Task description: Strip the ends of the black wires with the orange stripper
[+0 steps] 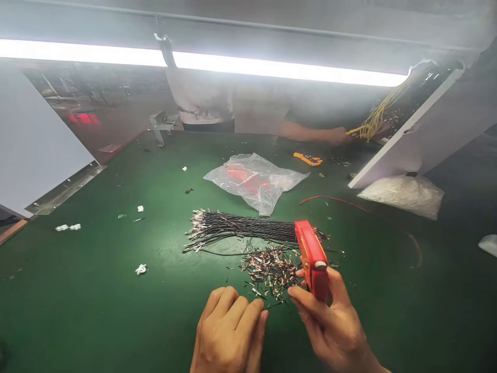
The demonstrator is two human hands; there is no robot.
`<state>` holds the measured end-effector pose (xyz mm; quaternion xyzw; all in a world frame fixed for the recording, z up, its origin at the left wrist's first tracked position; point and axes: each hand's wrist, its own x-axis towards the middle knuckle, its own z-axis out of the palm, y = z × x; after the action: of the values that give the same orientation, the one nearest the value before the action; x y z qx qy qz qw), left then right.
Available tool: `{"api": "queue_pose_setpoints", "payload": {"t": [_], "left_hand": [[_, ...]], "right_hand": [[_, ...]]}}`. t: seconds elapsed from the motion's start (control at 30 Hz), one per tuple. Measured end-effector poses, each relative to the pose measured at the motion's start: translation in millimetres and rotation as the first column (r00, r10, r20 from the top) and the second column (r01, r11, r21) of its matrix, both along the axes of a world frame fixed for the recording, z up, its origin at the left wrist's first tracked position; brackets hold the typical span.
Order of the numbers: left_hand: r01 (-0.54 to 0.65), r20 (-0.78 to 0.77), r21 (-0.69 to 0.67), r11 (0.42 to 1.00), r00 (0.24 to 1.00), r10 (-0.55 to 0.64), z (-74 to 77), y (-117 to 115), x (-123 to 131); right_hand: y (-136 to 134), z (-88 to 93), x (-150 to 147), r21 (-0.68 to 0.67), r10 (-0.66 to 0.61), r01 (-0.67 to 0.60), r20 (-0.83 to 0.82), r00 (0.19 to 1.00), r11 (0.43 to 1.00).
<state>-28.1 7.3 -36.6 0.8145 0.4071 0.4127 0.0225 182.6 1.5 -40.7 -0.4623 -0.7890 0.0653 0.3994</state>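
Observation:
My left hand (233, 326) is closed, its fingers curled around a thin black wire (277, 302) that spans the small gap toward my right hand. In my right hand (339, 321) is a red wire stripper (312, 254), gripped upright; its jaws are turned away and cannot be made out. The wire's end near the right fingertips is hard to see. Just beyond both hands lies a pile of short black and copper-coloured wire scraps (272, 269). Behind it stretches a bundle of black wires (244, 226), with silvery terminals at its left end.
A clear plastic bag (256, 178) with red contents lies mid-table. An orange hand tool (308, 158) and a red wire (334, 198) lie farther right, near a bag of whitish pieces (402, 196). White bits (141, 269) dot the left. Two people stand across the green table (97, 311).

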Motion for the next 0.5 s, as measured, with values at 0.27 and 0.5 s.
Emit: {"api": "queue_pose_setpoints", "payload": {"t": [0.27,0.5], "left_hand": [[-0.02,0.0,0.048,0.999,1.0,0.02,-9.4,4.1,-7.0],[-0.043,0.01,-0.009,0.999,0.999,0.043,-4.2,6.4,-18.0]], "right_hand": [[0.1,5.2,8.4,-0.078,-0.017,0.005,-0.158,0.987,0.997],[-6.3,26.2,1.5,-0.512,-0.25,-0.374,-0.788,0.563,0.773]]}}
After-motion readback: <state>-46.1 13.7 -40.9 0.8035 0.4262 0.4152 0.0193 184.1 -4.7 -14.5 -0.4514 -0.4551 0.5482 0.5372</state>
